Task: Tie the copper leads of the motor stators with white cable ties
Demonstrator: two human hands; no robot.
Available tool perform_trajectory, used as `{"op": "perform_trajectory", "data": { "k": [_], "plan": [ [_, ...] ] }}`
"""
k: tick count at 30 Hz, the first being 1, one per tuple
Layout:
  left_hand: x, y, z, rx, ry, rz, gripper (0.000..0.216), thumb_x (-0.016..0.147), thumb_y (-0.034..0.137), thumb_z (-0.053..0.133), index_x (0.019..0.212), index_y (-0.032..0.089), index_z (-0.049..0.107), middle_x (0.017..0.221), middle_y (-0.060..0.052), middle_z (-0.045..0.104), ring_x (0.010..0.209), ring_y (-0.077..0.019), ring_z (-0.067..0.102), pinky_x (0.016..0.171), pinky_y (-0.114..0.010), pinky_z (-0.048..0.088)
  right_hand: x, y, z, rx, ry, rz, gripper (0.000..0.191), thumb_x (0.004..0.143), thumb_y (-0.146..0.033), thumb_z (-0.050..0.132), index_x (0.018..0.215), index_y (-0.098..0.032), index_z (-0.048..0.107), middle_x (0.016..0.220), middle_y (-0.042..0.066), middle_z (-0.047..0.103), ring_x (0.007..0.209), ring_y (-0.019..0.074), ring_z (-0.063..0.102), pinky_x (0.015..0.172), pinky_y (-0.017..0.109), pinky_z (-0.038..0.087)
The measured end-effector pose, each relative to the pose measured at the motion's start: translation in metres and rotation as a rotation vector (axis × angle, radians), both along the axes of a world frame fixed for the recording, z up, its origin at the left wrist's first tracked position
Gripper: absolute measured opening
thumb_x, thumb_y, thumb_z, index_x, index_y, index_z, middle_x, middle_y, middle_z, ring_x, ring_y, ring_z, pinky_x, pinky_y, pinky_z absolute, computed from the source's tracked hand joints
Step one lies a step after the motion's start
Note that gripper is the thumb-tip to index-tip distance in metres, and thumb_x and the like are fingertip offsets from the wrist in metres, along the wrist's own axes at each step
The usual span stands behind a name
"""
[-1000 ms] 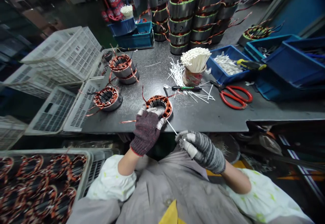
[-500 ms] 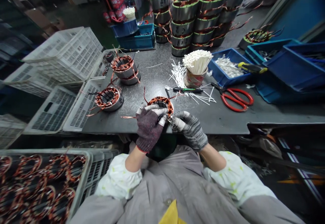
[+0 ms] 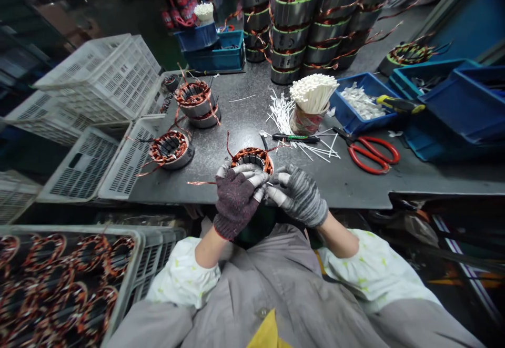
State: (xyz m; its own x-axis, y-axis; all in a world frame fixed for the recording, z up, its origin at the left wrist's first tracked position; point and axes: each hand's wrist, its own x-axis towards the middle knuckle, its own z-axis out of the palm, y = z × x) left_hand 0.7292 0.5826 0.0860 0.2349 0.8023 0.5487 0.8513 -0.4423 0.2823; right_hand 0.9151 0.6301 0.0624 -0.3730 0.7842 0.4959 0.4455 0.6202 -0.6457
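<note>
A motor stator (image 3: pixel 254 154) with copper windings lies at the front of the workbench, its copper lead wires sticking out. My left hand (image 3: pixel 238 193), in a dark purple glove with whitish fingertips, is closed on the stator's near left side. At the near right rim my right hand (image 3: pixel 302 194), gloved in grey, has its fingertips pinched close to the left fingers. A short thin pale bit shows between the fingertips, too small to name. The stator's near edge is hidden by my fingers. Just behind it lies a black marker pen (image 3: pixel 295 138).
Red-handled scissors (image 3: pixel 373 154) lie right of a cup of white sticks (image 3: pixel 310 119). Blue bins (image 3: pixel 355 124) stand behind. More stators (image 3: pixel 169 149) sit at left, with tall stator stacks (image 3: pixel 290 40) at the back. White crates (image 3: pixel 102 82) flank the bench; a stator-filled crate (image 3: pixel 136 248) stands lower left.
The whole view has shifted slightly. My right hand has turned a little, its fingertips still close to the stator's near right rim. The left hand keeps its hold.
</note>
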Motion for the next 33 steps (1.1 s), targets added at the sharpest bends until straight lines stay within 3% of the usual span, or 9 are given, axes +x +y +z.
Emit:
{"op": "perform_trajectory", "data": {
  "k": [3, 6, 9, 15, 18, 21, 25, 29, 33],
  "plan": [
    [0.005, 0.001, 0.0, -0.018, -0.018, 0.045, 0.022, 0.095, 0.03, 0.061, 0.112, 0.026, 0.075, 0.114, -0.005, 0.079, 0.125, -0.0267, 0.065, 0.124, -0.056, 0.028, 0.002, -0.003, 0.008, 0.067, -0.005, -0.05, 0.025, 0.093, -0.043, 0.064, 0.081, -0.025, 0.076, 0.081, 0.008, 0.071, 0.074, 0.0228, 0.063, 0.074, 0.039, 0.053],
    [0.011, 0.002, 0.002, -0.012, -0.072, 0.091, 0.018, 0.098, 0.032, 0.061, 0.107, 0.027, 0.075, 0.113, -0.004, 0.079, 0.125, -0.0252, 0.065, 0.123, -0.053, 0.031, 0.014, -0.005, 0.014, -0.004, 0.317, -0.152, 0.024, 0.097, -0.043, 0.061, 0.083, -0.027, 0.072, 0.085, 0.005, 0.071, 0.075, 0.0221, 0.065, 0.075, 0.038, 0.055],
    [0.012, 0.002, 0.004, -0.004, -0.103, 0.078, 0.015, 0.098, 0.033, 0.063, 0.106, 0.027, 0.074, 0.111, -0.002, 0.079, 0.125, -0.0239, 0.065, 0.123, -0.051, 0.031, 0.029, 0.0, 0.019, -0.156, 0.527, -0.11, 0.032, 0.106, -0.047, 0.047, 0.093, -0.03, 0.071, 0.088, 0.002, 0.071, 0.08, 0.0199, 0.068, 0.077, 0.035, 0.057],
    [0.004, -0.004, -0.004, -0.032, -0.019, 0.087, 0.023, 0.1, 0.031, 0.061, 0.12, 0.026, 0.072, 0.124, -0.005, 0.077, 0.134, -0.0264, 0.06, 0.125, -0.054, 0.027, 0.018, 0.011, 0.022, -0.434, 0.248, 0.326, 0.031, 0.094, -0.052, 0.069, 0.084, -0.024, 0.076, 0.084, 0.003, 0.073, 0.077, 0.0172, 0.067, 0.076, 0.032, 0.058],
    [-0.004, -0.005, -0.011, 0.004, 0.003, 0.101, 0.021, 0.102, 0.033, 0.059, 0.114, 0.023, 0.072, 0.119, -0.007, 0.078, 0.129, -0.0267, 0.064, 0.118, -0.051, 0.037, 0.005, 0.003, 0.008, -0.724, 0.464, 0.297, 0.037, 0.094, -0.058, 0.066, 0.096, -0.023, 0.076, 0.082, 0.002, 0.074, 0.071, 0.0166, 0.068, 0.066, 0.03, 0.058],
    [-0.011, -0.003, -0.014, -0.004, 0.021, 0.068, 0.018, 0.102, 0.034, 0.06, 0.107, 0.023, 0.073, 0.111, -0.006, 0.079, 0.123, -0.0257, 0.067, 0.113, -0.048, 0.041, 0.004, -0.015, -0.004, -0.873, 0.667, 0.16, 0.041, 0.087, -0.065, 0.071, 0.089, -0.024, 0.076, 0.072, 0.001, 0.074, 0.061, 0.0168, 0.066, 0.057, 0.029, 0.058],
    [-0.009, -0.002, -0.012, -0.028, -0.016, -0.047, 0.014, 0.1, 0.034, 0.063, 0.104, 0.025, 0.074, 0.108, -0.003, 0.08, 0.121, -0.0237, 0.068, 0.114, -0.047, 0.04, 0.014, -0.029, 0.008, -0.796, 0.631, 0.121, 0.032, 0.083, -0.058, 0.079, 0.085, -0.026, 0.079, 0.084, 0.003, 0.08, 0.076, 0.0216, 0.074, 0.071, 0.034, 0.064],
    [0.001, -0.008, -0.009, -0.057, -0.017, -0.151, 0.013, 0.1, 0.033, 0.064, 0.103, 0.027, 0.074, 0.112, -0.002, 0.079, 0.125, -0.0239, 0.065, 0.116, -0.048, 0.038, 0.014, -0.008, 0.031, -0.569, 0.459, 0.081, 0.031, 0.091, -0.053, 0.07, 0.082, -0.025, 0.078, 0.08, 0.003, 0.078, 0.073, 0.0205, 0.072, 0.071, 0.034, 0.061],
    [0.004, -0.021, -0.007, -0.02, 0.032, -0.079, 0.018, 0.101, 0.028, 0.063, 0.114, 0.027, 0.074, 0.124, -0.004, 0.077, 0.13, -0.0244, 0.063, 0.116, -0.048, 0.042, 0.019, 0.002, 0.032, -0.339, 0.401, 0.057, 0.023, 0.096, -0.04, 0.06, 0.095, -0.025, 0.078, 0.103, 0.006, 0.079, 0.098, 0.0236, 0.073, 0.091, 0.04, 0.06]
  ]
}}
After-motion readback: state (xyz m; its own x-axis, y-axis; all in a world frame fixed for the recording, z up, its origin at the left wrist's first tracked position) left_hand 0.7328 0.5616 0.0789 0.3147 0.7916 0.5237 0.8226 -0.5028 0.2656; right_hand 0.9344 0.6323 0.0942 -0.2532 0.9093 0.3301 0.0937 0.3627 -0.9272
